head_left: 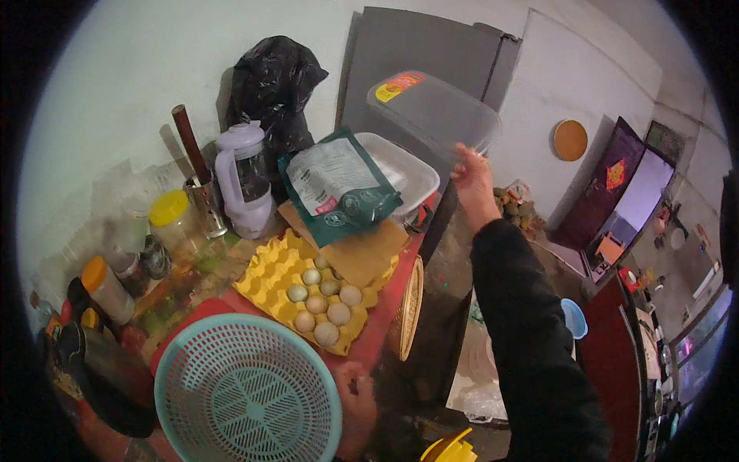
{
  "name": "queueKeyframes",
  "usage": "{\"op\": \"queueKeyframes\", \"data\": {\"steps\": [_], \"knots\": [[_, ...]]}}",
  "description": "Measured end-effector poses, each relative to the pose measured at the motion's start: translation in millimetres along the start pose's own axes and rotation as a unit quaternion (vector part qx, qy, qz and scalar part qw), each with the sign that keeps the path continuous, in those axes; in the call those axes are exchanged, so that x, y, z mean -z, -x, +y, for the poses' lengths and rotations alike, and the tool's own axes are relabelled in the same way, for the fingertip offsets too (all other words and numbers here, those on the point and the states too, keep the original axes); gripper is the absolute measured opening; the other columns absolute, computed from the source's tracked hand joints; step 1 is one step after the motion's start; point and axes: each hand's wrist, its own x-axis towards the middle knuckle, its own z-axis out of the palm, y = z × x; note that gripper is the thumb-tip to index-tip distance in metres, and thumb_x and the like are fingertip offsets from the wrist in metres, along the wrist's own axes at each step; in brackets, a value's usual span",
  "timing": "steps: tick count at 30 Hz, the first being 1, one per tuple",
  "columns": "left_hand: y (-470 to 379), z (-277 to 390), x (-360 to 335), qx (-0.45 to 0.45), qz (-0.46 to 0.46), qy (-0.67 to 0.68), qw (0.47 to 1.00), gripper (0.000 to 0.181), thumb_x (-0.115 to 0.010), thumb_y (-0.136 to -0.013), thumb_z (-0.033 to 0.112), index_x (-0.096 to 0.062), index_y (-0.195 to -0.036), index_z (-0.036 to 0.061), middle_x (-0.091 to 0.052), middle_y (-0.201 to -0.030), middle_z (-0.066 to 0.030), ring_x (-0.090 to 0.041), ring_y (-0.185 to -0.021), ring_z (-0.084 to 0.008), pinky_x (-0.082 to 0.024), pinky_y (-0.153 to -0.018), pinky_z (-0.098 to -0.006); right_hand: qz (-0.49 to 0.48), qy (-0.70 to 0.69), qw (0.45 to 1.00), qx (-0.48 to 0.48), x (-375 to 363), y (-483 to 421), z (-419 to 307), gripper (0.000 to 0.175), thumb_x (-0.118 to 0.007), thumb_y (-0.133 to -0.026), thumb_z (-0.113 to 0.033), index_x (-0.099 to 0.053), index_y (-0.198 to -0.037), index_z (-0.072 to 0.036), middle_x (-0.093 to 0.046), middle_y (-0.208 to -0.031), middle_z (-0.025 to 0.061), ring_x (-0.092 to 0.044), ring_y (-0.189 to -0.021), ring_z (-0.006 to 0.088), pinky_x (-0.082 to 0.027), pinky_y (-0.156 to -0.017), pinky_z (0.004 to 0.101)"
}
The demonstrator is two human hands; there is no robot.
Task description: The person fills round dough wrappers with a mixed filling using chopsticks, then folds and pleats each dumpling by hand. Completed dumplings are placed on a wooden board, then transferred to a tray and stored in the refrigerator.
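At the upper centre, my right hand (472, 176) pinches the near corner of a clear plastic container lid (436, 112) bearing a coloured sticker. Below the lid lies a white plastic container (424, 173), with a dark green printed pouch (340, 182) against it. My left hand (355, 404), partly blurred, is at the right rim of a round teal plastic basket (254, 398) and seems to grip it; its fingertips are partly hidden. Behind the basket, a yellow egg tray (262, 268) holds several eggs (339, 313), with brown cardboard (366, 251) over its far part.
Along the wall stand a lidded pitcher (248, 185), a black plastic bag (274, 86), a metal utensil holder (208, 211) and jars (170, 216). A grey refrigerator (404, 46) is behind the container. A woven tray (413, 309) leans at the table's right edge.
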Motion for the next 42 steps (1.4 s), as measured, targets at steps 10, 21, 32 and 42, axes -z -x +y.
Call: {"op": "queueKeyframes", "data": {"steps": [10,21,32,42], "knots": [[-9.6,-29.1,2.9,-0.114,0.067,-0.067,0.989,0.016,-0.047,-0.098,0.012,-0.057,-0.100,0.0002,-0.059,-0.077,-0.0084,-0.056,-0.071,-0.0173,-0.046,-0.068,-0.0328,0.099,0.170,0.980,-0.036,137.0,236.2,-190.5,0.013,-0.062,-0.095,-0.019,-0.050,-0.091,-0.015,-0.067,-0.103,0.0047,-0.049,-0.069,0.0067,-0.042,-0.060,0.0239],[200.2,-44.7,-190.1,0.013,-0.104,-0.100,0.989,0.036,-0.045,-0.103,0.027,-0.054,-0.080,0.0013,-0.051,-0.072,-0.0068,-0.045,-0.063,-0.0151,-0.039,-0.057,-0.0296,-0.017,0.833,0.508,0.218,285.3,639.9,-470.6,0.016,-0.066,-0.072,0.003,-0.057,-0.080,-0.008,-0.071,-0.091,0.0069,-0.059,-0.066,0.0217,-0.046,-0.061,0.0328],[586.1,-36.3,-446.3,0.320,-0.653,0.014,0.686,0.028,-0.056,-0.097,0.020,-0.051,-0.117,0.0023,-0.070,-0.103,-0.0194,-0.068,-0.071,-0.0211,-0.052,-0.063,-0.0287,0.129,0.868,0.477,0.049,347.4,930.5,-614.2,0.022,-0.068,-0.076,-0.003,-0.061,-0.096,-0.011,-0.068,-0.103,0.0076,-0.065,-0.085,0.0240,-0.053,-0.076,0.0342],[584.8,-100.2,-527.7,0.256,-0.578,-0.055,0.772,0.011,-0.052,-0.095,0.011,-0.048,-0.105,0.0062,-0.070,-0.085,-0.0159,-0.063,-0.058,-0.0179,-0.046,-0.051,-0.0260,0.445,0.765,0.419,-0.202,359.4,1084.9,-644.3,0.017,-0.066,-0.085,-0.004,-0.063,-0.102,-0.008,-0.069,-0.097,0.0132,-0.067,-0.085,0.0316,-0.055,-0.069,0.0362]]}}
